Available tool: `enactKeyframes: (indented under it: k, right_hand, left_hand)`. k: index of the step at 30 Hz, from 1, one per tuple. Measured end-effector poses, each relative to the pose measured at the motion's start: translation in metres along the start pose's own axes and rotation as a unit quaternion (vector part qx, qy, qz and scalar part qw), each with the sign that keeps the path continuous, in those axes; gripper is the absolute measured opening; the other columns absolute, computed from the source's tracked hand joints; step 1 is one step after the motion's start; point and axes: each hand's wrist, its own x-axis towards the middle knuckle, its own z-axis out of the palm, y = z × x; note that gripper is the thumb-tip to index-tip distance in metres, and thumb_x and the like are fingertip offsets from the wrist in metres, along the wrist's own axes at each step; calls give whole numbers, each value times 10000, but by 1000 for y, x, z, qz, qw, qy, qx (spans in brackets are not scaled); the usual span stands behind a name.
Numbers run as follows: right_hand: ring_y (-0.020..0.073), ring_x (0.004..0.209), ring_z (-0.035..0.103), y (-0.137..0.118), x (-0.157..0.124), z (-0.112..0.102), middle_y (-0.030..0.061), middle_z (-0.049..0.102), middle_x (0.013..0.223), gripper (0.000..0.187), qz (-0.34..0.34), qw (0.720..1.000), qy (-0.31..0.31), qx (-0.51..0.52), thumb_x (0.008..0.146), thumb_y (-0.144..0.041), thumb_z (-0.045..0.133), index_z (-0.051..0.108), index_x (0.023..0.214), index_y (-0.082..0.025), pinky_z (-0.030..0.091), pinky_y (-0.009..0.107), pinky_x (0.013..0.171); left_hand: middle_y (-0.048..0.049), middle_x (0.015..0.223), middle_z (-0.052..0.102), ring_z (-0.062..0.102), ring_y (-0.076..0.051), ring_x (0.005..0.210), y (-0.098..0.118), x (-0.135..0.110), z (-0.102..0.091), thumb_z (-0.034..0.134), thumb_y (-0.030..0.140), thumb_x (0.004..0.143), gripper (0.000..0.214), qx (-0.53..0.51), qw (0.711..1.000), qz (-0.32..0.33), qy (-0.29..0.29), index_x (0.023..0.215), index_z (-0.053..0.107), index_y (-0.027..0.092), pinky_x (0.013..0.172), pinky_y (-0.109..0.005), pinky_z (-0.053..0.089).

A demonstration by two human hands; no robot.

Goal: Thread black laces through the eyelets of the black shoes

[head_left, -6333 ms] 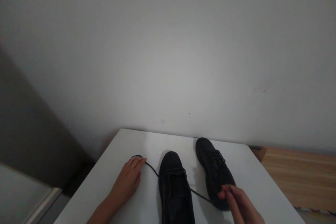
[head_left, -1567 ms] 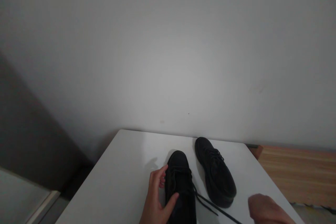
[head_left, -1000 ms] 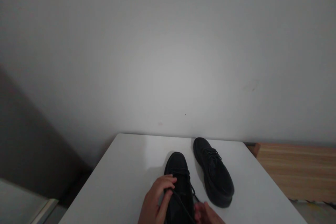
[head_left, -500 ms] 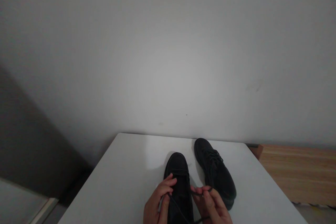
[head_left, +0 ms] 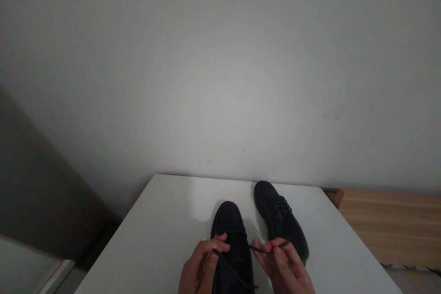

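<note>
While we bend over the white table [head_left: 165, 220], both of our hands are closed on the black lace [head_left: 267, 249] of the near shoe [head_left: 230, 225], which stands toe-away from us at the near middle of the table. Our left hand [head_left: 200, 268] pinches one strand at the shoe's left side, fingers curled and touching the upper. Our right hand [head_left: 284, 268] pinches the other strand just right of the shoe and holds a short length of it level between fingertips and thumb. A thin run of lace slants down across the tongue between the two grips. The other shoe [head_left: 280, 225] lies just beside it to the right and a little farther off, its laces looking already drawn up, though the dark leather hides the detail. We judge that the work is at the start of a knot, with the two ends gathered and held taut over the eyelets. A next move calls for crossing one strand over the other without letting either pinch slacken, and for keeping the shoe from sliding. Behind the table rises a plain wall [head_left: 220, 78], and a wooden surface [head_left: 389, 225] shows at the right.
</note>
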Motion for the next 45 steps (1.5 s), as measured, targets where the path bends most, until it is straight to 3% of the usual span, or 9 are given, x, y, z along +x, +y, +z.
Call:
enactKeyframes:
  k: [8, 14, 18, 24, 30, 36, 40, 43, 45]
  right_hand:
    - [266, 1021, 726, -36, 13, -1, 111, 799, 985, 343, -53, 974, -29, -219, 789, -528, 768, 771, 928, -215, 519, 370, 993]
    - [292, 1199, 633, -52, 9, 44, 115, 738, 1208, 211, -157, 918, -149, -333, 875, -430, 697, 815, 883, -256, 473, 402, 1063]
    - [312, 1320, 542, -55, 9, 74, 99, 621, 1405, 173, -146, 910, -192, -337, 851, -409, 726, 826, 908, -280, 439, 435, 1094]
    - [281, 1111, 675, -60, 14, 81, 95, 751, 1181, 166, -141, 909, -230, -318, 849, -358, 738, 820, 978, -293, 509, 445, 1011]
    - [230, 977, 702, -69, 21, 67, 63, 782, 1049, 215, -86, 921, -208, -317, 784, -306, 800, 812, 997, -282, 560, 326, 882]
    - [222, 915, 681, -80, 27, 49, 86, 766, 1006, 253, -96, 942, -161, -277, 832, -408, 750, 801, 1015, -242, 536, 334, 878]
    - [194, 909, 649, -88, 34, 29, 28, 741, 883, 420, -123, 964, -46, -230, 818, -448, 762, 701, 1201, -286, 496, 306, 910]
    - [183, 844, 640, -88, 39, 15, -34, 682, 780, 640, -104, 982, -22, -154, 823, -406, 763, 495, 1403, -371, 500, 331, 887]
    - [172, 747, 605, -82, 42, 8, -50, 625, 717, 588, -93, 989, -11, -114, 809, -397, 775, 537, 1344, -347, 515, 319, 792]
  left_hand:
    - [5, 716, 666, 679, -173, 751, 47, 29, -14, 520, 481, 972, 302, 2, 998, -19, -60, 868, 627, 219, 839, -299, 555]
    - [-8, 689, 659, 617, -154, 637, 80, 55, 12, 564, 359, 934, 218, 46, 993, 0, -112, 899, 703, 194, 630, -240, 510]
    - [-46, 805, 698, 632, -173, 727, 89, 57, 26, 541, 255, 936, 193, 77, 976, 42, -197, 897, 720, 192, 684, -255, 509]
    - [-77, 952, 715, 647, -205, 858, 89, 57, 24, 572, 247, 930, 163, 54, 969, 52, -235, 1017, 696, 185, 790, -286, 508]
    - [-33, 759, 665, 604, -182, 728, 82, 62, 18, 590, 275, 916, 179, 98, 976, 48, -190, 810, 707, 190, 688, -272, 475]
    - [-68, 900, 695, 647, -209, 877, 79, 69, 7, 574, 300, 938, 189, 31, 988, 89, -125, 907, 733, 203, 799, -308, 507]
    - [-58, 844, 729, 673, -198, 855, 57, 75, -20, 655, 395, 905, 239, -85, 995, -31, -51, 863, 731, 172, 831, -312, 548]
    - [-67, 873, 764, 708, -210, 885, 28, 78, -48, 754, 430, 824, 297, -211, 971, -111, 24, 910, 744, 146, 912, -381, 570]
    - [-72, 875, 784, 732, -224, 902, 8, 79, -64, 809, 448, 757, 394, -234, 959, -145, 73, 989, 738, 138, 956, -428, 566]
